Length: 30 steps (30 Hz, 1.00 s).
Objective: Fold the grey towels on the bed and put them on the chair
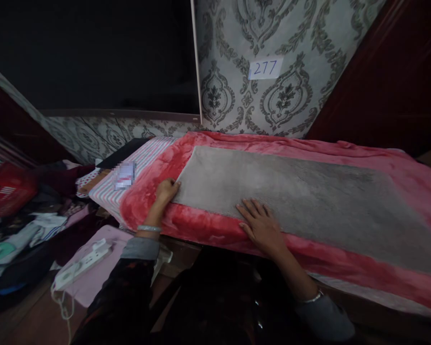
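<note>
A gray cloth (301,191), roughly rectangular and with a short, soft-looking nap, lies spread nearly flat on a red plush blanket (208,223); it is paler toward its left end, darker toward the right, and its near right part runs out of view. The blanket shows as a red and pink border around it, rumpled along the far side. The left hand (166,191) has its fingers curled in, the grip pinching the cloth's left edge close to the near corner. The right hand (262,225) is released, fingers spread and palm down, resting on the cloth at its near edge. Each wrist wears 1 bracelet, and the 2 hands hide small stretches of the edge. Left of the blanket, a striped cloth (149,153) carries a small pixelated packet (125,175). Below it, a white power strip (84,263) lies on a pink panel (117,239), beside heaped clothes (46,225) and a red bag (9,189). Behind, a large dark screen (93,57) stands before patterned wallpaper (285,98) bearing a paper label (266,68) marked 277.
</note>
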Each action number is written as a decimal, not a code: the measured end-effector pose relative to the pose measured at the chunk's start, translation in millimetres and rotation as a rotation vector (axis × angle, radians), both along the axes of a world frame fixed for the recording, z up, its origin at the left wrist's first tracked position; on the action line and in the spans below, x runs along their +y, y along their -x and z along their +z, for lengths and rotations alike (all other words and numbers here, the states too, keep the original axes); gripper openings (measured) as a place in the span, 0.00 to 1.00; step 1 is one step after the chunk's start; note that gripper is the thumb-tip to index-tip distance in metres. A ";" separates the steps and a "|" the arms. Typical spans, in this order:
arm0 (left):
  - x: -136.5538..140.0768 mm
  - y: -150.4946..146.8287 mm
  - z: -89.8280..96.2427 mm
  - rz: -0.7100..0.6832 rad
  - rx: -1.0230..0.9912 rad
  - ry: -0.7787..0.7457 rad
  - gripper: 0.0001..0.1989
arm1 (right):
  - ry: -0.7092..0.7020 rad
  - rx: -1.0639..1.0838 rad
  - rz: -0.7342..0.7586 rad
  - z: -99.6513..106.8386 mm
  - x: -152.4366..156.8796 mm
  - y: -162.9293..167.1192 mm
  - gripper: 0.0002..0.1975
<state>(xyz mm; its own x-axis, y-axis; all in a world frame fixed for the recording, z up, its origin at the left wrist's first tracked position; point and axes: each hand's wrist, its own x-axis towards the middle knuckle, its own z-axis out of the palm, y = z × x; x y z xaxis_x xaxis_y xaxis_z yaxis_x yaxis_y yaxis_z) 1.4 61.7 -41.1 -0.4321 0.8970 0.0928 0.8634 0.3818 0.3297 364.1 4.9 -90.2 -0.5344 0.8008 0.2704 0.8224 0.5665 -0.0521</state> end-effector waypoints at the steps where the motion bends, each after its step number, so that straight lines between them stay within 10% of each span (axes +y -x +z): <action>1: 2.4 0.4 0.8 0.012 -0.003 -0.005 0.14 | -0.004 0.002 0.000 0.0 -0.2 0.1 0.26; 9: 3.9 -5.0 5.7 0.032 0.028 -0.147 0.17 | -0.026 0.012 0.005 -0.4 -0.7 -0.7 0.26; 25: -4.0 -15.6 16.6 0.046 0.137 0.040 0.17 | -0.002 0.045 0.004 -1.6 -0.6 1.3 0.26; 30: -7.9 -49.0 16.7 -0.356 0.296 -0.106 0.26 | 0.023 0.057 -0.002 -0.9 0.3 2.2 0.26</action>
<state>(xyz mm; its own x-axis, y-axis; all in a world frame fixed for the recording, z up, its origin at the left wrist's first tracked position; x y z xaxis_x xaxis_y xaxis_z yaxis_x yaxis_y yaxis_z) 50.4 53.8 -24.4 -0.0406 0.9634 0.2650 0.9973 0.0227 0.0705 361.9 5.2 -91.2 -0.5167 0.8084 0.2820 0.8190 0.5626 -0.1122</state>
